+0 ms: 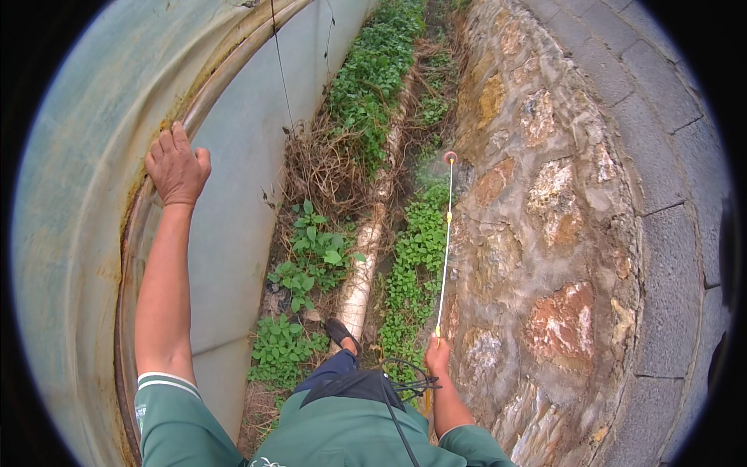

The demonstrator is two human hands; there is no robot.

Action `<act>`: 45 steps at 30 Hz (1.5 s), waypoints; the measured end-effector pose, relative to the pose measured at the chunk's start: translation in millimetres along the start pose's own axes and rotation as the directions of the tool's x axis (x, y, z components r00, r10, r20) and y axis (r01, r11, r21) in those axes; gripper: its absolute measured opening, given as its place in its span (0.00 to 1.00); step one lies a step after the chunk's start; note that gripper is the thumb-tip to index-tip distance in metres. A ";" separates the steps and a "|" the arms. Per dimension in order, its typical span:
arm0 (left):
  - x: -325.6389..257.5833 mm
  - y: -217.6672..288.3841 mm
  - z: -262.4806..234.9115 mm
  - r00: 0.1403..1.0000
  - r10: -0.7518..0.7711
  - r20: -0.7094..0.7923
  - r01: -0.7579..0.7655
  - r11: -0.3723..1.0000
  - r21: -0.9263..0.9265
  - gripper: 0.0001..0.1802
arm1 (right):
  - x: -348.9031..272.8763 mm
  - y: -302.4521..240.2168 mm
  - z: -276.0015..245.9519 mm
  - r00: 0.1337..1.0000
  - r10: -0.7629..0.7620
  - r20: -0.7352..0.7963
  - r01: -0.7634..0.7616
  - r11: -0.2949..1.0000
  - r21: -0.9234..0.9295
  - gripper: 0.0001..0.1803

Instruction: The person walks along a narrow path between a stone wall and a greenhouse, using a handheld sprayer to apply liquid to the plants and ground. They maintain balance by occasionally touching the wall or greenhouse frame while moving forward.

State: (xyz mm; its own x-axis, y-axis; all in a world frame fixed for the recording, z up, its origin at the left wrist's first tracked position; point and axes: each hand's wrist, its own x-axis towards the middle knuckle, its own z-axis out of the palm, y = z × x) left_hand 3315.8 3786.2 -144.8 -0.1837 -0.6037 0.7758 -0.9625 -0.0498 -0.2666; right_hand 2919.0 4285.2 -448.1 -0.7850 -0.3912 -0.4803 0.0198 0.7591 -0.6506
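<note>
At the left, my left hand (pixel 177 165) is raised, its fingers curled over a rust-stained rail (pixel 208 92) along the plastic-covered wall. In my right hand (pixel 437 355), low and right of the middle, is the handle end of a spray wand. This spray wand (pixel 448 241) is thin and white with yellow fittings, and points away from me. A round red nozzle (pixel 450 158) tops its far end, beside the stone wall. Faint mist hangs around the nozzle, above green weeds (pixel 416 249). My right fingers are partly hidden by the grip.
A pale pipe (pixel 362 272) runs along the narrow ditch, with my dark shoe (pixel 341 333) beside it. Dry stems (pixel 327 159) and leafy plants (pixel 284 342) line the left side. A rough stone wall (pixel 498 257) slopes up to grey paving (pixel 665 249) on the right. Dark cords (pixel 405 381) hang at my waist.
</note>
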 end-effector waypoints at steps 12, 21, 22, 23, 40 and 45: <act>2.5 -1.9 -10.8 0.989 -0.032 0.144 0.050 0.991 -0.123 0.37 | 21.4 38.7 -12.2 0.954 -0.291 -0.075 0.288 0.956 -0.048 0.26; -1.2 -19.1 -54.3 0.994 -0.067 0.087 0.097 0.902 -0.421 0.36 | -129.8 191.0 -78.8 0.992 -0.126 0.027 0.129 0.974 -0.186 0.17; -14.1 -30.1 -71.1 0.999 -0.031 -0.032 0.010 0.863 -0.506 0.33 | -136.4 195.6 -84.2 1.000 0.003 0.024 0.003 0.961 -0.277 0.17; -32.8 -46.3 -93.0 0.993 -0.014 -0.119 -0.056 0.825 -0.563 0.31 | -141.8 196.9 -87.2 0.999 0.016 0.046 -0.007 0.978 -0.208 0.17; -262.6 -273.6 -297.8 0.998 -0.027 0.057 0.021 0.995 0.102 0.11 | -147.6 142.7 -49.8 0.908 -0.150 0.391 0.232 0.957 -0.172 0.18; -267.6 -280.7 -289.7 1.000 -0.006 -0.012 0.006 1.000 -0.008 0.08 | -213.9 161.6 -101.1 0.878 -0.099 0.468 0.226 0.948 -0.223 0.15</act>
State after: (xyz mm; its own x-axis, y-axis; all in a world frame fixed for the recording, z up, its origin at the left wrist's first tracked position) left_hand 3577.4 4192.1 -111.9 -0.1798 -0.5940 0.7841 -0.9652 -0.0472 -0.2572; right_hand 3027.5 4544.2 -391.0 -0.4012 -0.6624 -0.6327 -0.2967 0.7474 -0.5944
